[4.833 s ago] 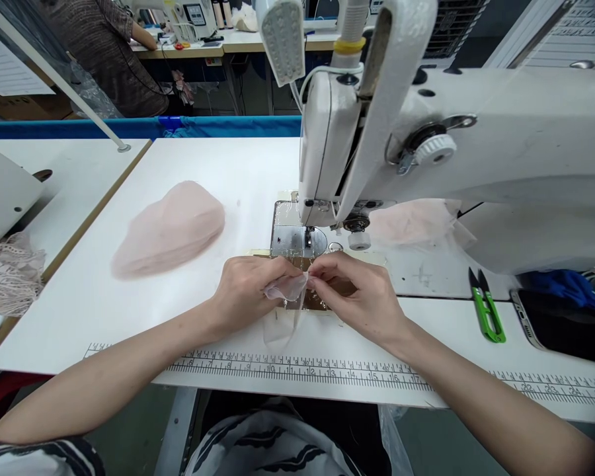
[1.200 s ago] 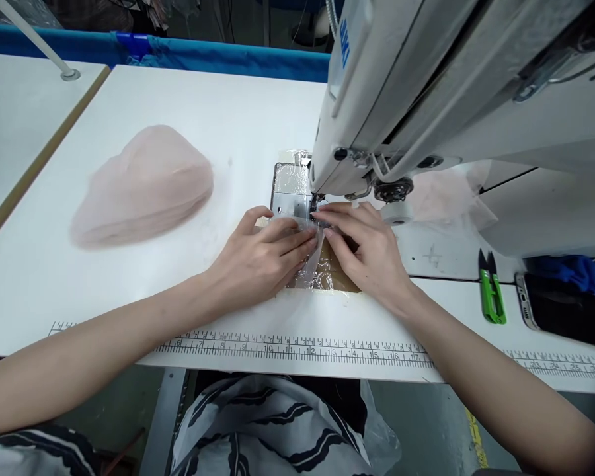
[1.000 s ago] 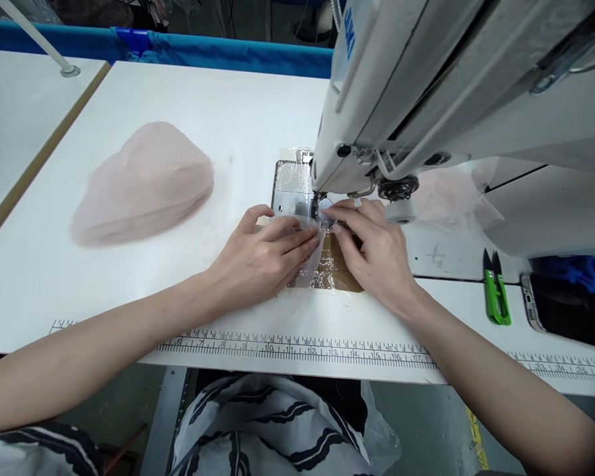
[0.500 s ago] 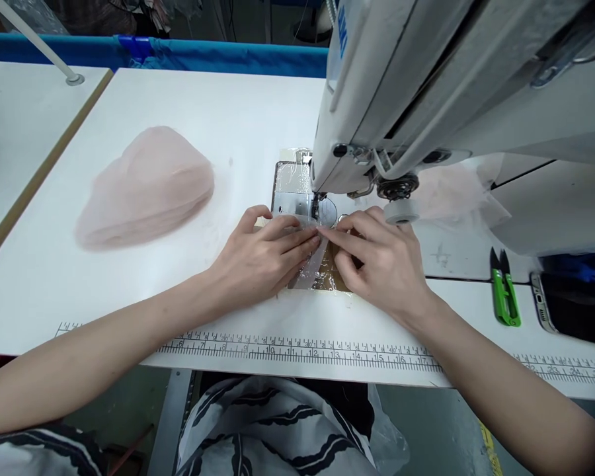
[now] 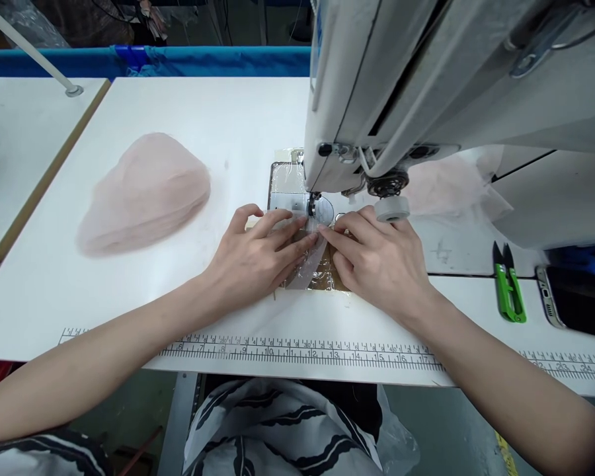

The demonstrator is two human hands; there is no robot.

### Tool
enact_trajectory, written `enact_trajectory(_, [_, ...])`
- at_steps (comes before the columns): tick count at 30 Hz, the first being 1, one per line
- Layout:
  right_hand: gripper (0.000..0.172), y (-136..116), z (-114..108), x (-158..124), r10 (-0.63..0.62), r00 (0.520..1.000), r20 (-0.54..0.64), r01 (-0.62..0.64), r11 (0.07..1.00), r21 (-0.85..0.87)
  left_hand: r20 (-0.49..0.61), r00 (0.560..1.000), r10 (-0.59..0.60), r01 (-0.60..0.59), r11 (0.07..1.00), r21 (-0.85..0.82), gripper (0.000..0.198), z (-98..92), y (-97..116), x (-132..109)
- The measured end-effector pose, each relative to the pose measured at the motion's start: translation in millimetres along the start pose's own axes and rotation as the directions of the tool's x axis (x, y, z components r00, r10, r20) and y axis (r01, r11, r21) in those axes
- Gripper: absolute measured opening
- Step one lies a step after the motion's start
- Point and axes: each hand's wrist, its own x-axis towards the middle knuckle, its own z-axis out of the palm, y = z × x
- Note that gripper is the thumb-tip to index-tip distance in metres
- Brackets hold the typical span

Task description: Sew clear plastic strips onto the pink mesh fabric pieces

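Observation:
A small strip of sheer, pale fabric point(image 5: 307, 268) lies under the needle area of a white sewing machine point(image 5: 357, 92). My left hand point(image 5: 258, 254) rests on it from the left, fingers spread and fairly flat, tips close to the presser foot point(image 5: 313, 203). From the right, my right hand point(image 5: 377, 258) touches the fabric edge with a stretched index finger. Its other fingers are bent and its thumb stands apart from the index. Part of the strip is hidden beneath the left fingers. Around the metal needle plate point(image 5: 285, 201) there is clear, shiny tape.
A pile of sheer pink fabric point(image 5: 146, 195) lies on the left of the white table point(image 5: 238, 119). More pink fabric point(image 5: 446, 185) sits behind my right hand. Green thread snips point(image 5: 510, 284) and a phone point(image 5: 582, 301) lie at right. A printed ruler point(image 5: 292, 354) follows the front edge.
The camera view has shifted slightly. My left fingers have spread a little and sit slightly farther left on the fabric; my right hand stays almost in place.

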Motion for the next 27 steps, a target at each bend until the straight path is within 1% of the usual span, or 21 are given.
enact_trajectory(8, [0.035, 1.5, 1.6, 1.4, 0.004, 1.0, -0.01, -0.005, 1.0, -0.026, 0.012, 1.0, -0.022, 0.022, 1.0, -0.009, 0.036, 1.3, -1.6, 2.6])
enact_trajectory(13, [0.036, 2.0, 1.5, 2.8, 0.007, 1.0, -0.021, -0.007, 1.0, -0.01, 0.005, 1.0, -0.014, 0.014, 1.0, 0.02, 0.034, 2.5, -2.2, 3.2])
enact_trajectory(18, [0.037, 1.7, 2.4, 3.2, 0.021, 1.0, 0.001, -0.021, 0.999, -0.031, 0.012, 1.0, -0.014, 0.014, 0.999, 0.05, 0.034, 3.1, -2.8, 3.6])
enact_trajectory(21, [0.035, 2.1, 3.0, 2.8, 0.013, 1.0, -0.009, -0.013, 0.999, -0.042, 0.002, 1.0, -0.013, 0.013, 0.999, 0.052, 0.034, 3.1, -2.4, 4.2])
enact_trajectory(27, [0.035, 1.3, 0.5, 3.9, 0.013, 1.0, 0.002, -0.013, 0.998, -0.056, -0.005, 1.0, -0.03, 0.03, 1.0, 0.004, 0.035, 3.1, -0.7, 4.2])
